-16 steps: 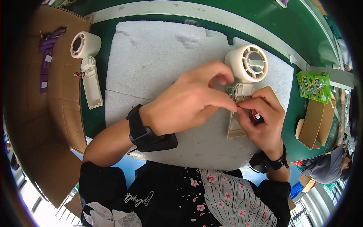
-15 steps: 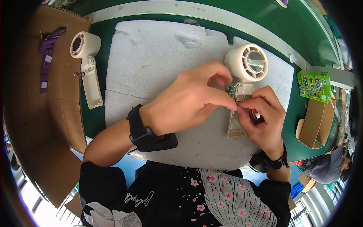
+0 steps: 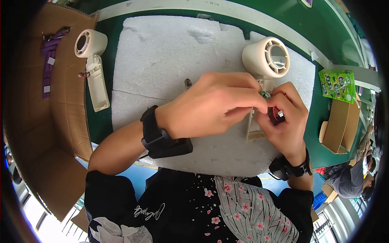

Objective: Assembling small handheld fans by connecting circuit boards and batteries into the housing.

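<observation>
A cream handheld fan (image 3: 265, 56) lies on the white foam sheet, its round head away from me and its long handle shell (image 3: 255, 135) open. Over the handle's neck, my left hand (image 3: 219, 105) has thumb and fingers pinched together. A small green circuit board (image 3: 265, 94) shows at those fingertips, mostly covered. My right hand (image 3: 288, 125) is closed, its thumb and forefinger meeting the left fingertips. Red wires with a small white connector (image 3: 279, 114) sit in its curled fingers, against something dark. The exact contact between the fingertips is hidden.
A second cream fan (image 3: 97, 83) with an open handle lies left of the foam sheet (image 3: 154, 52). A large cardboard box (image 3: 67, 117) holding purple cylinders stands far left. At right are a green packet (image 3: 337, 86) and a small carton (image 3: 339, 126). A person (image 3: 350, 178) sits beyond.
The circuit board has shifted from the fan's neck up to my fingertips. My left fingers have closed from a spread pose and moved right. The whole view has shifted slightly.
</observation>
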The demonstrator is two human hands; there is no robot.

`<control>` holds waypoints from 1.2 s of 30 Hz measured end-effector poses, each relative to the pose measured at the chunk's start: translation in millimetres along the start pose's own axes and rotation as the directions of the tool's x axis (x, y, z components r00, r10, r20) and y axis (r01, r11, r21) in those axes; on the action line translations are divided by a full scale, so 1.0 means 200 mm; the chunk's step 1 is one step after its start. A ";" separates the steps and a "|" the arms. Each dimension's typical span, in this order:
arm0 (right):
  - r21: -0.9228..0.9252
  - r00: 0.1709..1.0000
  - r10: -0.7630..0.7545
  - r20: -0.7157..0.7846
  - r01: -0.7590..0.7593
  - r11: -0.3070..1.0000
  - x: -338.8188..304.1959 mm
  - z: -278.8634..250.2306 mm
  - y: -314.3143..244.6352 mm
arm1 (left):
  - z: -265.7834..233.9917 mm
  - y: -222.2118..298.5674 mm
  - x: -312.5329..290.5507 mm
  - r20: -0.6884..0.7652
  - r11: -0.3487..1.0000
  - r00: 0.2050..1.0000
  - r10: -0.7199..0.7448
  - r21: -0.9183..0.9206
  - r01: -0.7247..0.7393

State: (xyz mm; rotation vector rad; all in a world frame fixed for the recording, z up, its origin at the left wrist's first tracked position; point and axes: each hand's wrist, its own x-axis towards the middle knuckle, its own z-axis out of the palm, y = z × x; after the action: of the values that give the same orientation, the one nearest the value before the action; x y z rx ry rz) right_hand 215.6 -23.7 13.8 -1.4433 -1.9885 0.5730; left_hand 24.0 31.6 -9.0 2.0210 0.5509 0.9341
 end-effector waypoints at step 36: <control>0.064 0.999 0.000 -0.049 0.004 0.998 -0.04 -0.02 -0.04 | -0.04 0.00 -0.02 0.045 0.942 0.977 -0.206 -0.260 0.211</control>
State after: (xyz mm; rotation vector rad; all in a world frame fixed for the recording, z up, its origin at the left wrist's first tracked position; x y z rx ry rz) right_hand 214.5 -33.7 19.3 -1.4033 -1.9159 0.5894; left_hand 14.2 33.6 -8.3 1.6948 0.5861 0.8143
